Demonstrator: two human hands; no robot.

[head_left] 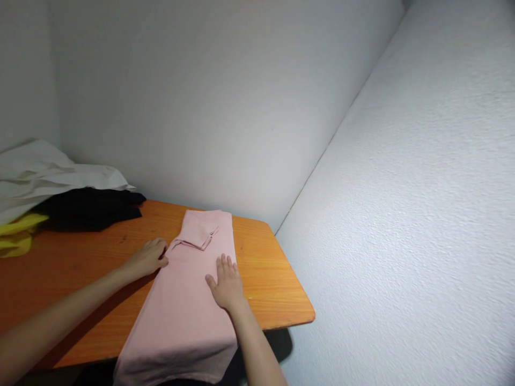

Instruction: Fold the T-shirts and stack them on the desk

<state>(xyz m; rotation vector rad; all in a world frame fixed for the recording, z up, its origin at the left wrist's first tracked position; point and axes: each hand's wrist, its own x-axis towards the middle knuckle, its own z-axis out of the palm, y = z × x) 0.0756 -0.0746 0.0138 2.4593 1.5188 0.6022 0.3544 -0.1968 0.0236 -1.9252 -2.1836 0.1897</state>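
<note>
A pink garment (183,300) lies folded lengthwise on the orange wooden table (265,279), its lower end hanging over the front edge. One folded sleeve rests on its upper part. My right hand (226,281) lies flat on the garment's right side, fingers spread. At the garment's left edge, near the sleeve, my left hand (147,257) has its fingers curled against the cloth; whether it pinches the fabric I cannot tell.
A pile of clothes sits at the table's back left: white cloth (44,174), a black garment (90,209) and a yellow piece (16,236). White walls close in behind and to the right.
</note>
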